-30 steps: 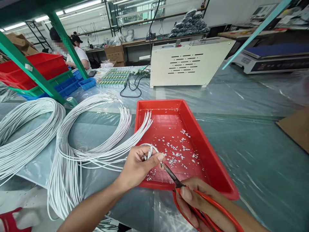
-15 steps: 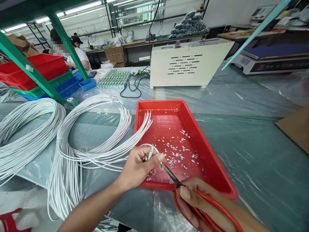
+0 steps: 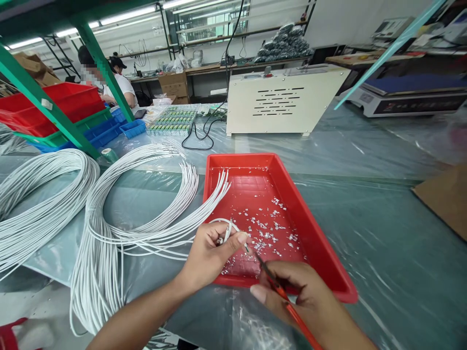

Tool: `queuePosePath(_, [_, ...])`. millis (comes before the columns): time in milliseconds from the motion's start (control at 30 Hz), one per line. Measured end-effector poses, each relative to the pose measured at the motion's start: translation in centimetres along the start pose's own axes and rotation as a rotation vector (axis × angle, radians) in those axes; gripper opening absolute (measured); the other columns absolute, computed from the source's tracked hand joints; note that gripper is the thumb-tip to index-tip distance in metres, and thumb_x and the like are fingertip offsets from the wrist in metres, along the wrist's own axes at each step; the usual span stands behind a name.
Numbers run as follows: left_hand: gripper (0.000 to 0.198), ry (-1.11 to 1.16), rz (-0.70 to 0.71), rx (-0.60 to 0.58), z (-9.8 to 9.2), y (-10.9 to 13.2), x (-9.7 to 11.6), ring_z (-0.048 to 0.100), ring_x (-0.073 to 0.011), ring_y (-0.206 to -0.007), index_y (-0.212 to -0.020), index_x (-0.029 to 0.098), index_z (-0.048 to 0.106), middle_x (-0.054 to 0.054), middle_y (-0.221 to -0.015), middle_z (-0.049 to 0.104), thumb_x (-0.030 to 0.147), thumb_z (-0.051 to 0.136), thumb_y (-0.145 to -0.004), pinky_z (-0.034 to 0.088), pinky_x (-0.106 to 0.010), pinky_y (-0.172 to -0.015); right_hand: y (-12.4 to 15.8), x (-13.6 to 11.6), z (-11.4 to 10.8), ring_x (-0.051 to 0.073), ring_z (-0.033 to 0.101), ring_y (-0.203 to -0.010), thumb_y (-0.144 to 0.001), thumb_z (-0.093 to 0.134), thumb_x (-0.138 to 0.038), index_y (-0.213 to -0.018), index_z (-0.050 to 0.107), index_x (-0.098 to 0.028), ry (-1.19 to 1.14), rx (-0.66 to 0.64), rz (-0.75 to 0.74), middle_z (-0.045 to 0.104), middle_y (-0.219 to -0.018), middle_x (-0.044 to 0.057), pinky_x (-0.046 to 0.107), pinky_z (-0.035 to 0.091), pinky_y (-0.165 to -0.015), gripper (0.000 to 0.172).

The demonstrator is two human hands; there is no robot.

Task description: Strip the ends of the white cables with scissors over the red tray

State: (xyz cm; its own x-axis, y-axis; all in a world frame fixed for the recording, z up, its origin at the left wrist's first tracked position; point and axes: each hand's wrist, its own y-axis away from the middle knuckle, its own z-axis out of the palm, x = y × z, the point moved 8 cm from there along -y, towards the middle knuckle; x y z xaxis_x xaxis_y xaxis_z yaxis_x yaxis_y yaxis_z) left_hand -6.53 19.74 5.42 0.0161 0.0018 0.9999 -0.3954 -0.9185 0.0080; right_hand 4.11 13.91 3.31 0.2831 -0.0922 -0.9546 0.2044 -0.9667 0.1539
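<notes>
My left hand pinches a white cable near its end over the near part of a red tray. The cable end juts out past my thumb, with a small dark bit at its tip. Red-handled scissors are in my right hand, their dark blades pointing at that tip. Blades and tip look slightly apart. Part of the handles is hidden by my fingers. Small silvery scraps lie scattered on the tray floor.
Coiled white cables cover the left of the table, some ends reaching over the tray. Behind stand a beige metal box, circuit boards and stacked bins. A green post slants at left. Another person sits beyond.
My right hand has turned and the scissors have drawn back slightly from the cable end, their handles now edge-on. My left hand stays almost still with the cable.
</notes>
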Motion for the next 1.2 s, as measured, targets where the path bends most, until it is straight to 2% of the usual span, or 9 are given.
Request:
queuePosePath(100, [0.029,-0.083,0.033,0.075,-0.1,0.3,0.1,0.051,-0.0131,-0.055,-0.057,0.012,0.062,-0.001,-0.054,0.056,0.035,0.062,-0.075,0.037,-0.023,-0.055,-0.2,-0.5,-1.6,0.009,0.037,-0.047,-0.075,0.056,-0.030,-0.064,0.050,-0.017,-0.021,0.202,-0.071,0.042,-0.054,-0.004,0.020,0.032,-0.044,0.018])
queuePosePath(200, [0.032,-0.157,0.069,0.117,0.1,0.6,0.3,0.048,-0.0116,-0.051,-0.054,0.013,0.061,-0.001,-0.052,0.055,0.037,0.060,-0.076,0.034,-0.023,-0.050,-0.5,-0.8,-2.4,0.010,0.045,-0.050,-0.073,0.059,-0.025,-0.072,0.056,-0.017,-0.065,0.296,-0.121,0.050,-0.058,-0.003,0.019,0.038,-0.045,0.009])
queuePosePath(333, [0.033,-0.247,0.120,0.136,0.3,1.0,0.6,0.042,-0.0097,-0.046,-0.051,0.013,0.059,0.001,-0.047,0.051,0.035,0.058,-0.077,0.030,-0.022,-0.046,-0.8,-0.8,-2.3,0.010,0.049,-0.053,-0.070,0.060,-0.018,-0.073,0.058,-0.017,-0.088,0.319,-0.157,0.056,-0.062,-0.002,0.018,0.042,-0.048,0.004])
queuePosePath(567, [0.028,-0.314,0.134,0.117,0.6,1.2,0.2,0.043,-0.0103,-0.048,-0.056,0.013,0.061,0.000,-0.050,0.054,0.030,0.059,-0.077,0.031,-0.022,-0.046,-0.7,-1.2,-2.3,0.010,0.049,-0.049,-0.068,0.058,-0.016,-0.068,0.059,-0.016,-0.047,0.398,-0.212,0.055,-0.056,-0.002,0.018,0.041,-0.044,0.001])
queuePosePath(667, [0.028,-0.339,0.157,0.122,0.7,1.2,0.3,0.039,-0.0088,-0.046,-0.053,0.012,0.060,0.002,-0.047,0.050,0.027,0.059,-0.077,0.030,-0.021,-0.045,-0.5,-1.6,-2.2,0.011,0.049,-0.048,-0.067,0.056,-0.014,-0.068,0.058,-0.016,0.026,0.420,-0.252,0.055,-0.056,-0.002,0.019,0.041,-0.044,0.003])
queuePosePath(900, [0.027,-0.297,0.182,0.127,0.9,1.3,1.0,0.043,-0.0073,-0.046,-0.055,0.011,0.061,0.001,-0.049,0.055,0.022,0.056,-0.079,0.032,-0.018,-0.045,-0.2,-2.4,-2.3,0.011,0.045,-0.046,-0.067,0.054,-0.013,-0.058,0.050,-0.017,0.190,0.519,-0.313,0.050,-0.053,-0.001,0.021,0.038,-0.042,0.011])
queuePosePath(1067, [0.028,-0.238,0.162,0.100,1.1,1.2,0.8,0.046,-0.0081,-0.048,-0.054,0.013,0.059,0.002,-0.050,0.055,0.022,0.056,-0.080,0.034,-0.018,-0.048,0.3,-3.9,-1.5,0.009,0.039,-0.043,-0.068,0.052,-0.010,-0.060,0.051,-0.016,0.311,0.533,-0.456,0.043,-0.050,-0.004,0.021,0.033,-0.041,0.011])
queuePosePath(1200, [0.025,-0.120,0.050,0.071,0.8,1.0,0.0,0.050,-0.0113,-0.054,-0.061,0.012,0.062,0.001,-0.054,0.054,0.027,0.056,-0.080,0.037,-0.021,-0.053,1.0,-4.9,-1.4,0.008,0.041,-0.045,-0.067,0.054,-0.006,-0.063,0.052,-0.017,0.303,0.509,-0.592,0.044,-0.053,-0.005,0.019,0.035,-0.044,0.012])
